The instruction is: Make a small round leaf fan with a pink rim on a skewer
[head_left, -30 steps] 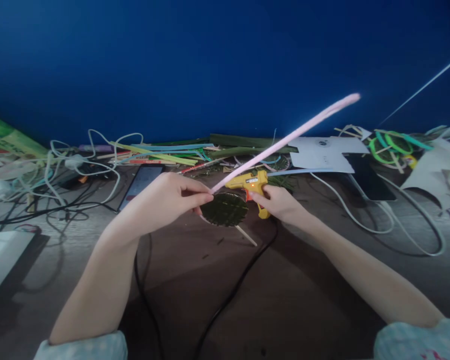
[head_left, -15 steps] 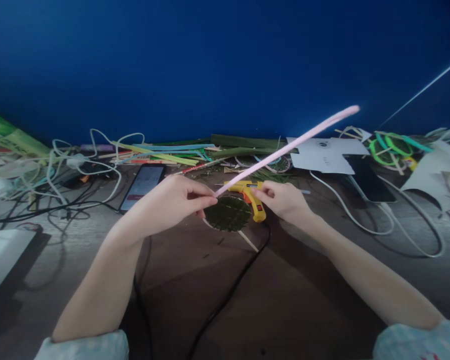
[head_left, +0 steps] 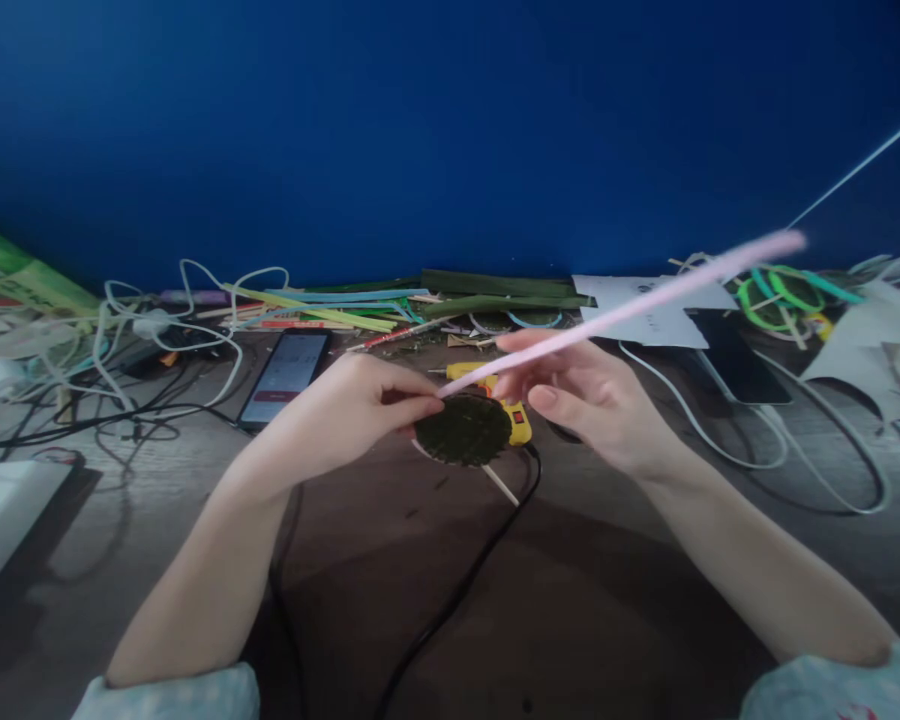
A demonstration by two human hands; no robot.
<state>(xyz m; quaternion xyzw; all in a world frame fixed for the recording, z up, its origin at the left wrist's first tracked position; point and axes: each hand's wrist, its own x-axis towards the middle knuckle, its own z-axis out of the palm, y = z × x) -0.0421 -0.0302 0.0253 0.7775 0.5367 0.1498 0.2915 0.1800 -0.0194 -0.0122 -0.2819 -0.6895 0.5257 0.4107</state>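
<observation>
My left hand [head_left: 345,420] is closed in a pinch on the lower end of a fuzzy pink pipe cleaner [head_left: 660,295], at the rim of a dark green woven disc [head_left: 463,432]. From there the pipe cleaner slants up and to the right, its far end blurred. Close under its middle is my right hand [head_left: 604,400], fingers and thumb apart, with no visible grip on anything; whether the fingers touch the pipe cleaner I cannot tell. Behind the disc lies a yellow glue gun [head_left: 521,428], partly hidden. A thin pale stick [head_left: 501,485] sticks out below the disc.
A black cord [head_left: 450,605] runs from the glue gun toward me. Phones lie at left [head_left: 285,375] and right [head_left: 742,360]. Coloured strips [head_left: 345,305], green leaves [head_left: 495,285] and white cables [head_left: 229,345] line the back. At far left sits a power strip [head_left: 15,510].
My right hand has opened from a closed pose and come up beneath the pipe cleaner. The pipe cleaner's far end has swung right and slightly down. The disc has shifted slightly right.
</observation>
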